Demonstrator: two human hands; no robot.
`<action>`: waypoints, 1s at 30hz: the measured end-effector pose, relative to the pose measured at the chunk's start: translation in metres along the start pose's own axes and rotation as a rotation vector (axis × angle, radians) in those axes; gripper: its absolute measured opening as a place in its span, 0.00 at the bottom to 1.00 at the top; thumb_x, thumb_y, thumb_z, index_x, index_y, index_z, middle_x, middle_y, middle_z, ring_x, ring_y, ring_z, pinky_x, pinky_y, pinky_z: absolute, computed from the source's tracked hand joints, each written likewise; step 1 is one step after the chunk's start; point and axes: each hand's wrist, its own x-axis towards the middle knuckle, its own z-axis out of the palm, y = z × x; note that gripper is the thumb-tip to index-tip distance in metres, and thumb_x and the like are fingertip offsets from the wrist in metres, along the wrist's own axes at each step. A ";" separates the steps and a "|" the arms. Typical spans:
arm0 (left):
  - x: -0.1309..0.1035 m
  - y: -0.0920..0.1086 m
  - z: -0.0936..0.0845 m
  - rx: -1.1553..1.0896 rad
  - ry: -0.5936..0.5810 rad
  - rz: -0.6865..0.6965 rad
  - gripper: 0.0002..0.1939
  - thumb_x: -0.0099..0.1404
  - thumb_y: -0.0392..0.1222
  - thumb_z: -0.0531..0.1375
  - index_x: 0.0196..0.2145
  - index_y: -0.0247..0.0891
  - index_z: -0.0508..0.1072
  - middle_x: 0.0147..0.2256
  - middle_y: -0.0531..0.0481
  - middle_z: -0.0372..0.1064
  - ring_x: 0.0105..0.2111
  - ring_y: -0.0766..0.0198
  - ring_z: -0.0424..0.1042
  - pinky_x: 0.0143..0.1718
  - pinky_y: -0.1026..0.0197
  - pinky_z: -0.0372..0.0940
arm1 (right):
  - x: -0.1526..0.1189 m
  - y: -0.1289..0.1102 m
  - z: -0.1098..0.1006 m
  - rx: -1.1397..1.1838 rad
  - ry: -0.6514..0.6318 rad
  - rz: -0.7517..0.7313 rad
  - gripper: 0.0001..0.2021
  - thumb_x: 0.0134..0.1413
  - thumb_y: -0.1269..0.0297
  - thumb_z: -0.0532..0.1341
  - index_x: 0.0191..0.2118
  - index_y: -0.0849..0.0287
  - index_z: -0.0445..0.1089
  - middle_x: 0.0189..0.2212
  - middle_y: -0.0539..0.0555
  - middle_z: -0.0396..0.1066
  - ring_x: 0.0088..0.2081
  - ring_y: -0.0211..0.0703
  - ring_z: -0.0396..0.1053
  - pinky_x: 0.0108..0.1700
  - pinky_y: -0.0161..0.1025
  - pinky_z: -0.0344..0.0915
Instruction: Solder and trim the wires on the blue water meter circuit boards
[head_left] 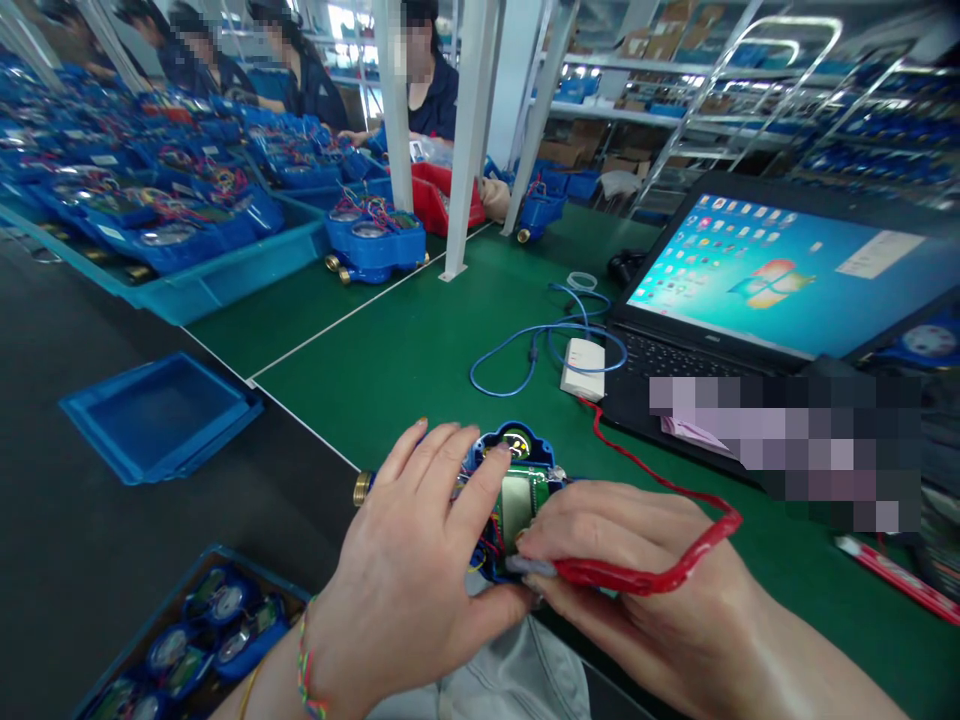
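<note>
A blue water meter (516, 490) with its cover off lies at the near edge of the green table; its green circuit board, grey display and thin wires show. My left hand (420, 540) spans the meter's left side, fingers over the far part and thumb along the near side, gripping it. A brass threaded end (362, 488) sticks out to the left. My right hand (637, 570) is closed, pinching the grey plug of a red cable (645, 577) against the board's lower right. The plug's tip is hidden by my fingers.
The red cable runs to a white box (583, 368) with a blue cord beside a laptop (750, 270). Blue crates (247, 262) of meters stand left; a crate (214, 550) holds more below. Metal posts (461, 150) rise from the table (390, 350). Several people sit beyond.
</note>
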 end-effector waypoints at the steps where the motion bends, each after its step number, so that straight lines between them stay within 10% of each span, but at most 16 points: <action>1: 0.000 0.000 0.000 -0.001 0.001 0.000 0.32 0.57 0.51 0.59 0.55 0.31 0.61 0.55 0.35 0.58 0.56 0.46 0.57 0.58 0.38 0.53 | 0.000 0.000 0.000 -0.002 -0.002 0.004 0.04 0.58 0.73 0.57 0.37 0.58 0.64 0.30 0.51 0.70 0.31 0.38 0.69 0.32 0.35 0.63; 20: -0.001 -0.006 0.003 0.092 0.057 0.047 0.31 0.55 0.47 0.59 0.55 0.32 0.63 0.53 0.38 0.62 0.54 0.49 0.61 0.57 0.42 0.58 | 0.001 0.010 0.017 -0.010 0.156 -0.076 0.03 0.57 0.71 0.56 0.36 0.58 0.66 0.28 0.50 0.69 0.28 0.36 0.66 0.30 0.33 0.62; 30: 0.013 -0.011 -0.001 -0.056 -0.023 -0.061 0.32 0.56 0.53 0.61 0.54 0.34 0.62 0.53 0.41 0.60 0.54 0.50 0.58 0.59 0.40 0.53 | 0.006 0.013 0.004 0.182 0.246 0.151 0.06 0.53 0.75 0.59 0.35 0.58 0.67 0.29 0.49 0.72 0.31 0.38 0.72 0.34 0.33 0.68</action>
